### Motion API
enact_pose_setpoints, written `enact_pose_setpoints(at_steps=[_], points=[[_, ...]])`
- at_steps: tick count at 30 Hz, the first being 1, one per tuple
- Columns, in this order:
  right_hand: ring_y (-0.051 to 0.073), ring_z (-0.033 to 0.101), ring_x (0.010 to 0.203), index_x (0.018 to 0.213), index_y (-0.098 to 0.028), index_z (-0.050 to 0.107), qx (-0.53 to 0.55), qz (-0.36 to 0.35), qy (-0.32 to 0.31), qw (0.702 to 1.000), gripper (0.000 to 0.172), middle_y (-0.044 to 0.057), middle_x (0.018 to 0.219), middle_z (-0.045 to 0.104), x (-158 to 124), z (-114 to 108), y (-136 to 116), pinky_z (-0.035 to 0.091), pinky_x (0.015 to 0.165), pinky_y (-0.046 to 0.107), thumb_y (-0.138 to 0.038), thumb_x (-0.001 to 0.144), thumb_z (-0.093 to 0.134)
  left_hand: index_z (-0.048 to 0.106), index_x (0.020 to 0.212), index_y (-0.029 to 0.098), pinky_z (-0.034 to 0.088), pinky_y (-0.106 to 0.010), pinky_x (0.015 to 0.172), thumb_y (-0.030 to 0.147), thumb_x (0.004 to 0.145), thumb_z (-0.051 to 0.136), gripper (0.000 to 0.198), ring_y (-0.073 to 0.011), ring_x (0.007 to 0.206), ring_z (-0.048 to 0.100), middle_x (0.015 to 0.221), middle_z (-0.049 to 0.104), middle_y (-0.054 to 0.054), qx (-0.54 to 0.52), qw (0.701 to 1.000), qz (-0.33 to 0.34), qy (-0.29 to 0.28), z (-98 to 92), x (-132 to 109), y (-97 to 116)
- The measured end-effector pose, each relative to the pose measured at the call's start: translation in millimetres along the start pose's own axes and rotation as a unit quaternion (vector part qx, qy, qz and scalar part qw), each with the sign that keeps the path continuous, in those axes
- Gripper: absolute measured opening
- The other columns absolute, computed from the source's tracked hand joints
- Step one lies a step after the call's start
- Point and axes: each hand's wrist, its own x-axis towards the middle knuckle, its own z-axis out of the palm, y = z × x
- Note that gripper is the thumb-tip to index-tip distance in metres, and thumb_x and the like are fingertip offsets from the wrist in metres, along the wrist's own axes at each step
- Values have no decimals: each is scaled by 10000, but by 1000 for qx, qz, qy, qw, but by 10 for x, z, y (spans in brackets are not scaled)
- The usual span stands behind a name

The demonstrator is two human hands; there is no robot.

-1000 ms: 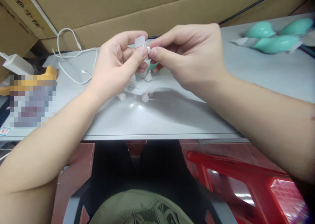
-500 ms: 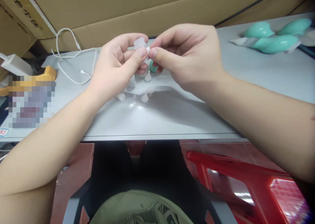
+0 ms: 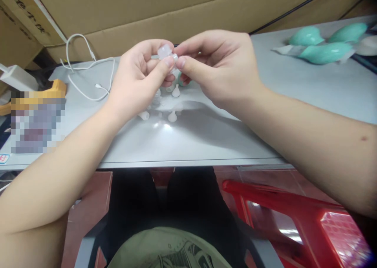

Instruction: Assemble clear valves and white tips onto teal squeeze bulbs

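Right hand (image 3: 222,66) is shifting toward nine o'clock, fingers pinching the clear piece (image 3: 164,51) left hand (image 3: 131,73) is clamping, seemingly for steadiness.

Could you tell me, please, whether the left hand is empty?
No, the left hand pinches a small translucent piece.

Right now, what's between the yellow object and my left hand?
In the head view, a looped white cable lies on the grey desk between the yellow object and your left hand.
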Motion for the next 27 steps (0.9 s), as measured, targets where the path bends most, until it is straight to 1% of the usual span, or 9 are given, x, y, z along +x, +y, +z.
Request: enact_pose_setpoints(at_steps=[4,8,11,13,17,19,22,24,27], points=[[150,669,663,831,-275,841,-45,-17,19,999,139,-4,828,785,-25,15,-26,531,613,333,-143,870,861,717,1019,301,594,-415,767,473,879,895,284,-188,750,698,941,778,6,-8,1000,-12,0,45,-35,78],[164,645,585,764,-258,820,-43,-4,39,998,165,4,775,781,-46,47,-57,498,546,354,-123,854,850,719,1020,260,613,-369,741,292,946,805,118,-177,714,732,862,773,5,-2,1000,-10,26,73,-72,135],[166,652,599,763,-270,807,-46,9,34,998,177,-15,779,781,-51,50,-69,515,553,350,-122,848,851,714,1025,250,617,-360,736,243,974,763,71,-176,691,737,791,759,12,10,1000,-9,21,76,-87,161],[163,652,612,767,-265,800,-45,14,30,998,172,-15,761,768,-50,44,-75,528,566,340,-121,847,849,720,1033,246,619,-369,749,247,989,750,53,-182,713,748,797,759,5,17,1000,-13,19,70,-92,176],[149,652,617,769,-218,781,-21,21,16,999,154,9,737,740,-30,34,-82,530,581,318,-95,846,834,750,1014,295,609,-376,732,313,934,842,123,-176,723,732,841,784,20,5,1000,-1,10,43,-88,166],[141,643,601,749,-216,762,-2,42,2,999,178,2,709,721,-6,26,-72,538,573,306,-71,840,811,761,1015,305,606,-387,728,332,917,868,147,-170,710,715,850,792,26,-2,1000,8,5,25,-79,133],[129,628,572,705,-205,741,37,72,-24,996,233,2,668,703,39,-6,-39,537,554,283,5,804,728,759,1031,302,602,-421,748,419,919,884,204,-182,714,703,820,791,19,-8,1000,10,-23,5,-64,69],[129,638,572,716,-182,745,61,72,-48,994,226,12,664,701,64,-41,-23,534,555,272,29,787,708,751,1037,294,601,-436,759,478,912,889,262,-200,729,708,819,795,4,-13,999,11,-46,3,-62,52],[126,649,584,751,-158,740,49,56,-87,993,200,12,665,693,83,-101,-39,528,559,258,32,810,719,734,1021,256,616,-410,758,391,942,841,190,-205,734,731,836,796,-15,-5,999,8,-50,22,-87,113]])
